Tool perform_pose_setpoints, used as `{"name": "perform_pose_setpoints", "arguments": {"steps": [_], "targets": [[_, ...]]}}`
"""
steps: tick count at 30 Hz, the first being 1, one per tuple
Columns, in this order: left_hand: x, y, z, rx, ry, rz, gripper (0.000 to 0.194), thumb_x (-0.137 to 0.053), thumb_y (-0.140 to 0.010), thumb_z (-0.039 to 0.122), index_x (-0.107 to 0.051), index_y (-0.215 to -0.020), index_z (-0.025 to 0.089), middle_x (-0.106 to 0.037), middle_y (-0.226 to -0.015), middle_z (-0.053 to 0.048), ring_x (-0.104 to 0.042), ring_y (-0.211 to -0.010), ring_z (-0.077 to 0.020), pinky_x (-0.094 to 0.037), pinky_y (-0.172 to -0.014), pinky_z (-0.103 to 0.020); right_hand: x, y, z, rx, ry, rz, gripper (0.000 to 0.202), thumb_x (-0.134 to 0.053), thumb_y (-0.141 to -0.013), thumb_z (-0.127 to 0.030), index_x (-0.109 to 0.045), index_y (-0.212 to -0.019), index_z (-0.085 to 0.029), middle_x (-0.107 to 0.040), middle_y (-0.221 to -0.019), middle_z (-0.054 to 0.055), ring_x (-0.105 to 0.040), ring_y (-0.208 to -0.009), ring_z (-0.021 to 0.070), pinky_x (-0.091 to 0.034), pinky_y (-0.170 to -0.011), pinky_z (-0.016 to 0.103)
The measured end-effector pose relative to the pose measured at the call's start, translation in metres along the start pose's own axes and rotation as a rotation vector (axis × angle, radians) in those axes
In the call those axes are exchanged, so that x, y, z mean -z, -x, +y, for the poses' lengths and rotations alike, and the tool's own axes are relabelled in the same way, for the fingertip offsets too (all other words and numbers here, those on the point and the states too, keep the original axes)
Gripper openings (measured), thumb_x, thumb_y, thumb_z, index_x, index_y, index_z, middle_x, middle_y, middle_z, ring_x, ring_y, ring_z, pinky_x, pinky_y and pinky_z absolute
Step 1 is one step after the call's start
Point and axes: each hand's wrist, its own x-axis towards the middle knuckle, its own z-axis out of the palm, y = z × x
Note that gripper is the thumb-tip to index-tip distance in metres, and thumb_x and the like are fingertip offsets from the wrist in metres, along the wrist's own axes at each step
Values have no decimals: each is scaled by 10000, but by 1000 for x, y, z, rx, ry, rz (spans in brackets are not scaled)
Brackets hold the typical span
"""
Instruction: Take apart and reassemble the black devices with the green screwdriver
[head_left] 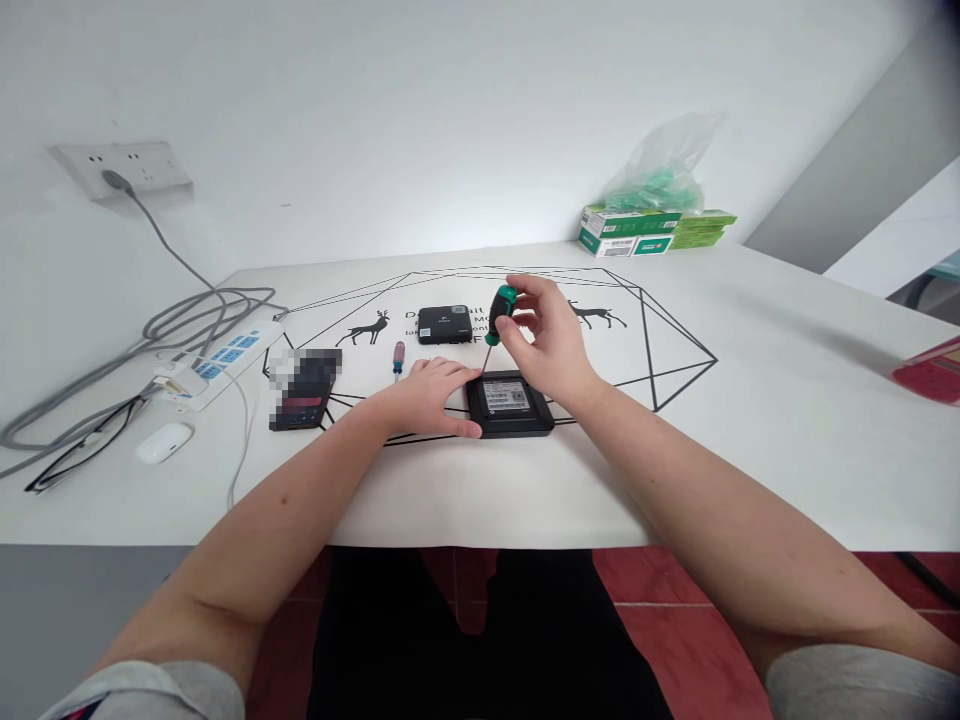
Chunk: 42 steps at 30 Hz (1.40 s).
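A black box-shaped device (pixel 517 403) with a white label lies flat near the table's front. My left hand (pixel 433 397) rests at its left side, thumb and forefinger spread against its edge. In my right hand (pixel 546 340) is a green and black screwdriver (pixel 502 312), held upright and slightly tilted, its tip at the device's upper left corner. Behind the device sits a smaller black box (pixel 445 324). A second screwdriver (pixel 399 358) with a red and blue handle lies beyond my left hand, its shaft partly hidden.
On the left are a phone (pixel 306 390), a power strip (pixel 232 358) with grey cables, glasses (pixel 86 447) and a white earphone case (pixel 164 442). Green and white boxes (pixel 630 232) with a plastic bag stand at the back right. A red object (pixel 930 372) is at the right edge.
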Motion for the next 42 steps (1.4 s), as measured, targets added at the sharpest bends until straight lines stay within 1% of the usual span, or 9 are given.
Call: {"name": "perform_pose_setpoints", "arguments": {"steps": [6,11,18,26,31,33,38,42], "targets": [[2,1,1,3,5,-6,1062,-676,-917,832,-421,-1736,207,-476,-1748,-167,-388,-1594,-441,-240,-1350,-582,0,0,-1,-2,-7,-11,433,-628,-1022,-368,-600,-1451,-318,-688,-1349,100,-719,-1112,270,-716,-889,477],[1,0,-1,-3,6,-2,1050,-665,-917,846,-425,-1735,234,-478,-1751,-155,-378,-1599,-441,-240,-1346,-588,1,0,-3,12,-6,-33,430,-616,-1044,-396,-612,-1468,-321,-684,-1324,100,-715,-1114,269,-713,-885,471],[1,1,0,2,7,0,1051,-668,-916,846,-437,-1725,216,-484,-1740,-163,-401,-1576,-436,-235,-1348,-570,1,0,-4,11,-7,-33,425,-621,-1047,-417,-621,-1459,-316,-683,-1321,103,-712,-1111,269,-714,-865,463],[-2,-1,-3,-8,3,8,1043,-667,-911,858,-452,-1710,223,-495,-1730,-164,-405,-1566,-450,-254,-1332,-581,-1,1,-7,-9,-5,-52,397,-628,-1027,-366,-641,-1421,-313,-698,-1312,100,-705,-1096,265,-723,-858,469],[-1,-1,-3,-9,5,7,1033,-670,-920,844,-445,-1717,227,-473,-1753,-158,-387,-1585,-442,-254,-1334,-571,-2,2,-8,25,12,-61,376,-631,-1026,-335,-647,-1401,-303,-702,-1282,99,-705,-1067,259,-719,-842,464],[-1,-1,-3,-11,4,5,1025,-669,-921,847,-450,-1713,234,-478,-1748,-155,-393,-1583,-439,-257,-1332,-568,-1,2,-9,35,4,-60,372,-633,-1027,-332,-649,-1398,-301,-699,-1275,98,-708,-1061,256,-718,-843,465],[-2,-2,-4,-19,11,12,1040,-684,-919,832,-449,-1714,203,-478,-1745,-169,-396,-1580,-439,-250,-1335,-567,-1,2,-7,14,0,-57,385,-631,-1022,-332,-643,-1406,-305,-698,-1297,98,-710,-1073,261,-721,-854,480],[-3,-2,-4,-14,13,13,1027,-686,-916,834,-444,-1717,237,-475,-1754,-155,-387,-1591,-438,-249,-1335,-574,-1,2,-6,0,8,-52,391,-630,-1023,-351,-642,-1413,-314,-701,-1303,96,-709,-1090,263,-722,-866,480]]}}
